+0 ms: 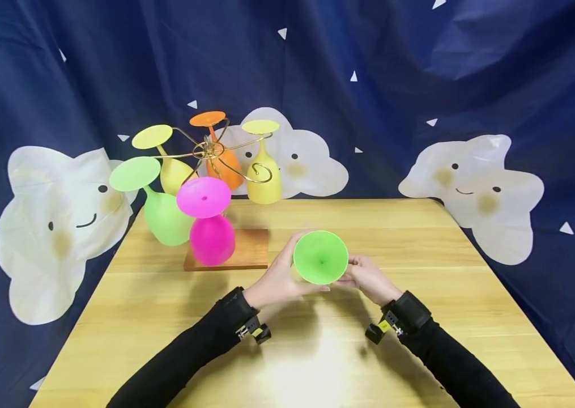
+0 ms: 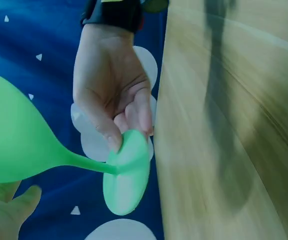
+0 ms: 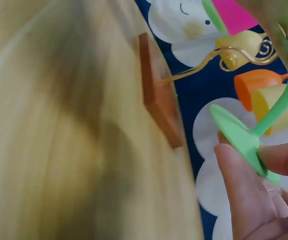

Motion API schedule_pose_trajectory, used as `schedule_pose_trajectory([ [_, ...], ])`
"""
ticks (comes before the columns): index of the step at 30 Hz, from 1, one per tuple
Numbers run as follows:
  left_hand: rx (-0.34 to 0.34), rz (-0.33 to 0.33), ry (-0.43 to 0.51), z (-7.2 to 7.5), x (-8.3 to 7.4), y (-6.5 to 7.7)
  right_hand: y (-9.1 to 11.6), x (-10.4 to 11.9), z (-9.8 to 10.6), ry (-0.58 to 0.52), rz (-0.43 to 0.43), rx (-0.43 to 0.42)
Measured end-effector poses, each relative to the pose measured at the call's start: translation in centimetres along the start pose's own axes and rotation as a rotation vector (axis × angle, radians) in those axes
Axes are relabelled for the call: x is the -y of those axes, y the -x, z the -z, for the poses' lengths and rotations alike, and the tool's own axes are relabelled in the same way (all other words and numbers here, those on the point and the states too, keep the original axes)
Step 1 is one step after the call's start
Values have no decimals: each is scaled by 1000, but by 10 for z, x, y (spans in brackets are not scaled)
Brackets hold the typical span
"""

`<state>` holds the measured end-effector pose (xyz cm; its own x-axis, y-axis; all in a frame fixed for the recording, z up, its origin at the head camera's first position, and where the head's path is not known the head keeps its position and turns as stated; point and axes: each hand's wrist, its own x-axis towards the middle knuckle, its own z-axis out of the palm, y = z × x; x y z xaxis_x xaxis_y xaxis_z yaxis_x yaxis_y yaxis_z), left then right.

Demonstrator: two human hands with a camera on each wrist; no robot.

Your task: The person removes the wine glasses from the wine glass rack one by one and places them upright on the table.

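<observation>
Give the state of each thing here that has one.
Held green cup, mouth up, empty
Left hand, holding that cup's bowl
Right hand, pinching its base
Rack, standing, five cups hanging
Pink cup, upside down
Hanging green cup, upside down
Orange cup, upside down
Left yellow cup, upside down
Right yellow cup, upside down

Goblet (image 1: 321,257) right of rack (image 1: 208,149); rack on table (image 1: 409,238); curtain (image 1: 374,107) behind.

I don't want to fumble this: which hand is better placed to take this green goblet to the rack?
Probably the left hand: it holds the green goblet by its bowl and is nearer the rack. The right hand is farther off, pinching the foot.
</observation>
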<state>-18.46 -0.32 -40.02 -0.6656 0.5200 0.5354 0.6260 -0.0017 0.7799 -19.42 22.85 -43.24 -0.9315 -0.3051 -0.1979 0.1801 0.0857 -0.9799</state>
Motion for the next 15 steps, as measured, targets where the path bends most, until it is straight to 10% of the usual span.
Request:
schedule_pose_trajectory([
  [9,-10,116,75,-16,12,-61,2,21,11,321,528,-212],
  [15,-8,206,155,-40,35,-113,8,59,16,368,620,-388],
])
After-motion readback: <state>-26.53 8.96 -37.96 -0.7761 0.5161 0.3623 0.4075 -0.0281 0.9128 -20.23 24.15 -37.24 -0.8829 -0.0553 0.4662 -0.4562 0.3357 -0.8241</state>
